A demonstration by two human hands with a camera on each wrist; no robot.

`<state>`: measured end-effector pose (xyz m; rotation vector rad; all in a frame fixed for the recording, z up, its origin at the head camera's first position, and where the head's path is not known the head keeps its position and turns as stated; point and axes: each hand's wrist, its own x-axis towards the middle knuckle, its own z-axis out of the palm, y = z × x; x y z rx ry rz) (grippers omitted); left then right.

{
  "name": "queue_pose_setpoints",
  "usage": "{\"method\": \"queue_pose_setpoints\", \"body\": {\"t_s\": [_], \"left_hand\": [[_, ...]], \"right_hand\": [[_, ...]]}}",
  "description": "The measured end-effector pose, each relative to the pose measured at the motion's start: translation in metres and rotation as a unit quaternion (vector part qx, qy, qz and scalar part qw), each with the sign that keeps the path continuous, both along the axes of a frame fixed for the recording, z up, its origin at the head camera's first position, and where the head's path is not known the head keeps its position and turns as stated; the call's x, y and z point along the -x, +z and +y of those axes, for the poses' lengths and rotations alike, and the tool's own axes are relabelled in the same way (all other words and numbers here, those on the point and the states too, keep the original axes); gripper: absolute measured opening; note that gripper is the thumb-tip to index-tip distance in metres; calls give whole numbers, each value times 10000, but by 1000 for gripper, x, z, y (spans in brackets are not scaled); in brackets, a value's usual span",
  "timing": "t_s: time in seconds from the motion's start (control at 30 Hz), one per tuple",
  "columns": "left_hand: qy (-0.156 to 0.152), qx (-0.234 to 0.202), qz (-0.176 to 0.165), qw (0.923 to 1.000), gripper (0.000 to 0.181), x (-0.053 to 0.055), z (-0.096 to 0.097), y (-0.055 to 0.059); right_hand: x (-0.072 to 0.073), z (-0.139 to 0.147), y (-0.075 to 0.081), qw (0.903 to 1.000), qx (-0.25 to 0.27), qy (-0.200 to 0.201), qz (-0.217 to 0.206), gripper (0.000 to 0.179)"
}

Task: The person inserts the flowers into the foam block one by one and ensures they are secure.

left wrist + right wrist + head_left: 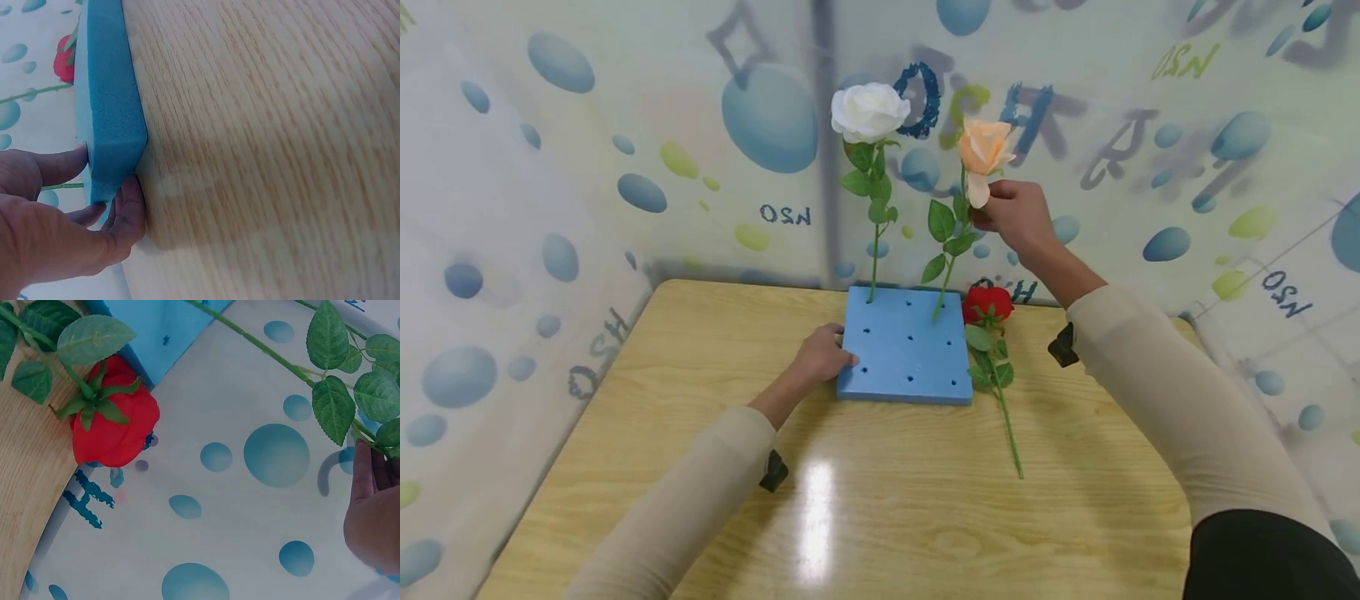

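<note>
Examiner: State the container and its contents.

Inspector: The container is a flat, square light-blue block (902, 358), apparently foam, with rows of small round holes in its top face. It lies on the pale wood-grained counter (700, 508). The back-left hole contains the green stem of a full white artificial rose (870, 112), which stands nearly upright.

Examiner: The hands?

Inspector: The left hand (820, 354) grips the block at its left edge, thumb on the top face and fingers bent against the side and underside. The right hand (1018, 215) pinches a peach artificial rose (985, 148) high on its stem, just under the bloom; one petal droops beside the fingers.

Examiner: Is the peach rose seated?

Inspector: It tilts slightly, bloom to the right. Its lower stem end shows over the block's back-right part, near the back-right hole. Whether the tip touches the surface, I cannot tell.

Examiner: Anything outside the container?

Inspector: One red artificial rose (988, 305) with green leaves. It lies on the counter just beside the block's right edge, bloom toward the spotted wall covering (771, 117), stem pointing toward the person.
</note>
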<state>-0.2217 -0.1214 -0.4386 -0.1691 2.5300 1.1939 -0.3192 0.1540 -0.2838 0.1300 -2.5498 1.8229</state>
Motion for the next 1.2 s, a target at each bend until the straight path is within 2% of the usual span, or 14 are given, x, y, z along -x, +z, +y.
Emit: {"method": "queue_pose_setpoints", "body": {"t_s": [0.27, 0.8, 1.2], "left_hand": [[14, -72, 61, 10000, 64, 0, 0, 0], [-29, -59, 64, 10000, 64, 0, 0, 0], [-33, -28, 95, 9999, 64, -1, 0, -1]], "right_hand": [[7, -8, -1, 9998, -123, -33, 121, 38], [17, -33, -9, 9993, 38, -23, 364, 34], [20, -44, -6, 9984, -335, -51, 455, 34]]}}
